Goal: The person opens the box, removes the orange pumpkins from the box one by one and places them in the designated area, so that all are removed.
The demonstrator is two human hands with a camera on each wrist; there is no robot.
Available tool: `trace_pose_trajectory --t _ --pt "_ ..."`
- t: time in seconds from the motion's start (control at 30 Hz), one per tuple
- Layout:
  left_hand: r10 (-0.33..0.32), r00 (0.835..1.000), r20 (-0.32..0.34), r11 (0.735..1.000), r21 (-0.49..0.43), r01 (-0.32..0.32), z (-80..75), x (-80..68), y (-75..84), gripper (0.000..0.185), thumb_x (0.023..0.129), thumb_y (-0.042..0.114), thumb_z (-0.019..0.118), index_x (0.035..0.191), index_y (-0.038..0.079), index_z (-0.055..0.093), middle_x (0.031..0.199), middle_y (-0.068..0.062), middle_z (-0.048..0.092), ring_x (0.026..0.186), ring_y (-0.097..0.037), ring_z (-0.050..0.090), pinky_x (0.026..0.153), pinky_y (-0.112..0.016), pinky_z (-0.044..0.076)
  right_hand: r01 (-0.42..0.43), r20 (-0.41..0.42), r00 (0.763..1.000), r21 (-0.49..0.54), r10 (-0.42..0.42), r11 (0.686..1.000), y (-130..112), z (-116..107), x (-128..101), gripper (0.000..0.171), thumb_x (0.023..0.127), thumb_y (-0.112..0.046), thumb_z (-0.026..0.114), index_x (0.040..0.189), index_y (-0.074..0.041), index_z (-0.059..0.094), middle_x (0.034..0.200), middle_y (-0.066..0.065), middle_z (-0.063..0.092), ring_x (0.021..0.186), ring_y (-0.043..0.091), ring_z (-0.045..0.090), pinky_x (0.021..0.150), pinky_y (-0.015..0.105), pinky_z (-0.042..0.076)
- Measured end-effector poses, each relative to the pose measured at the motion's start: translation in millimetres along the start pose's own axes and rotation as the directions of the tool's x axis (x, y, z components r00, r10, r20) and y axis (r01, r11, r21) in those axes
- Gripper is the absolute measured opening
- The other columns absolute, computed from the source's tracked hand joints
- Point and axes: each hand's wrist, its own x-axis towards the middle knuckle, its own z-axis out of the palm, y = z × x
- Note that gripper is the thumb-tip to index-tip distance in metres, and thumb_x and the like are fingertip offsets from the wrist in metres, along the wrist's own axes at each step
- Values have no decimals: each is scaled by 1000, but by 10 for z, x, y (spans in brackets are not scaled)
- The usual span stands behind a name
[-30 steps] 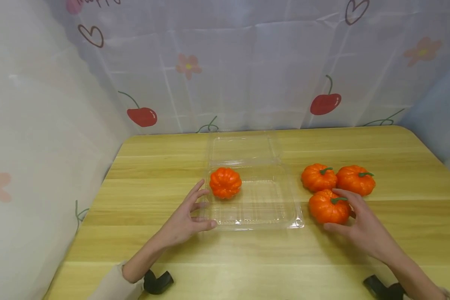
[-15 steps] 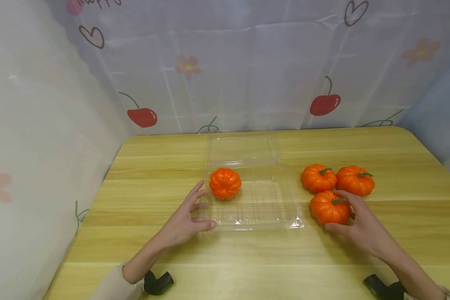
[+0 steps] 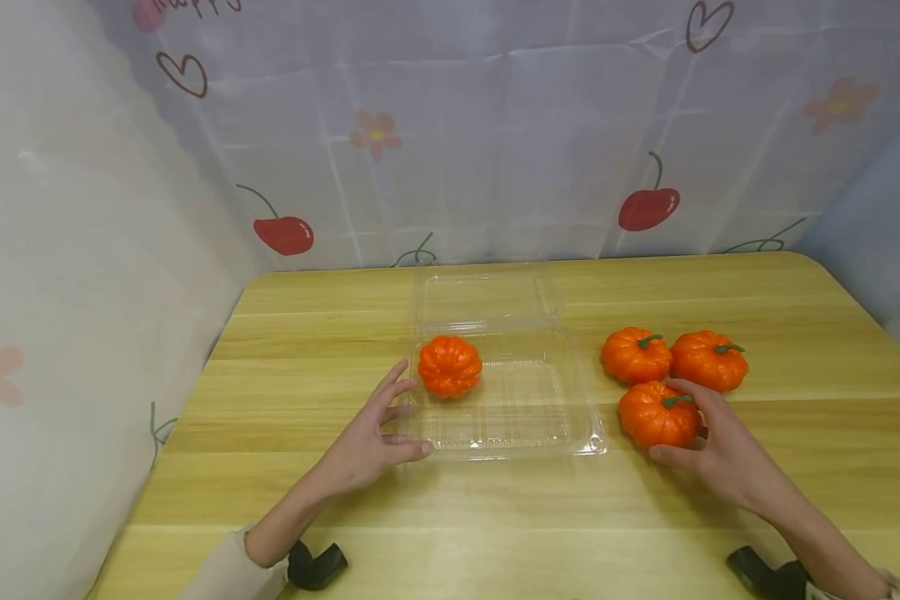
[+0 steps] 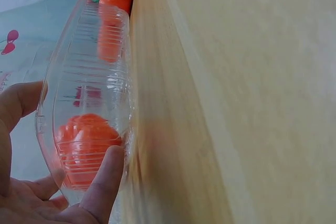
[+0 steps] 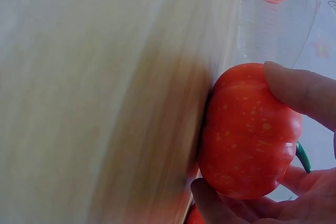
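Observation:
My right hand [image 3: 727, 450] grips the nearest toy pumpkin [image 3: 656, 417], orange with a green stem, at the right of the table. In the right wrist view its thumb and fingers lie on opposite sides of the pumpkin [image 5: 249, 135], which sits low against the wood. Two more pumpkins, one at left [image 3: 636, 356] and one at right [image 3: 710, 361], stand just behind it. My left hand [image 3: 367, 442] has its fingers spread at the left end of a clear plastic clamshell container [image 3: 510, 454], thumb at the near corner. One pumpkin [image 3: 450, 367] sits inside, at its left; no stem shows from above.
The container's hinged lid [image 3: 487, 298] lies back toward the far edge of the wooden table [image 3: 495, 533]. Behind the table hangs a printed cloth [image 3: 495, 167], with another light sheet [image 3: 82, 250] along the left. Black bands [image 3: 317, 567] show at the wrists.

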Motion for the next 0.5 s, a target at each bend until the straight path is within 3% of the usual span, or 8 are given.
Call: trace_pose_trajectory --t 0.3,0.5 --pt "-2 1000 1 1000 1 2 1 1 -3 91 81 11 82 154 12 29 164 5 6 135 -38 40 96 -40 51 12 -13 1000 6 -12 1000 3 -17 3 92 77 -15 85 146 8 28 143 36 29 128 55 31 92 75 34" --pt "-3 1000 0 1000 5 3 -1 6 -7 93 81 12 82 156 14 26 164 4 7 135 -38 39 97 -40 51 96 -82 992 -36 -98 995 -40 -26 -45 96 73 -11 88 146 9 29 143 35 31 126 55 32 93 74 32"
